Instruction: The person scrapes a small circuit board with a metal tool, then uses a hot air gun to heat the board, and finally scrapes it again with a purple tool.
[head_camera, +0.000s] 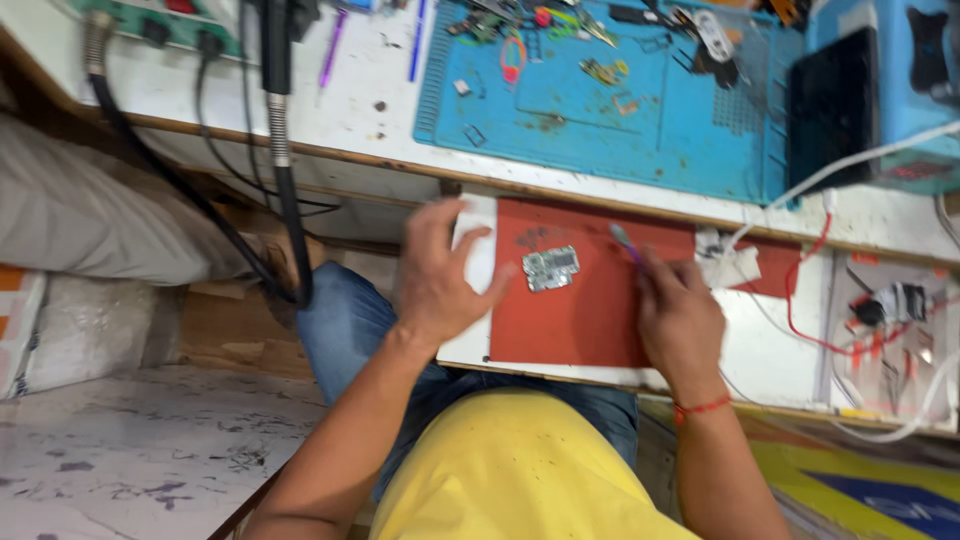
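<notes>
Left hand (440, 275) spread flat, right hand (680, 320) curled, fingers (655, 270) pinched together

Bright even light, slight motion blur

Red mat (590, 310): matt, looks like rubber, smooth with few dark smudges. Small circuit board (551, 268): hard, shiny silver bits on top. Blue mat (620, 130): rubbery, dull, stained with brown spots. Tabletop (350, 100): white, scratched, dirty, wood edge showing. Black cable (290, 200): smooth plastic, with ribbed metal part higher up. White wire (850, 165): glossy plastic. Yellow shirt (520, 470): soft cloth. Jeans (345, 325): rough blue cloth. Floor (130, 450): pale stone look, marked.
</notes>
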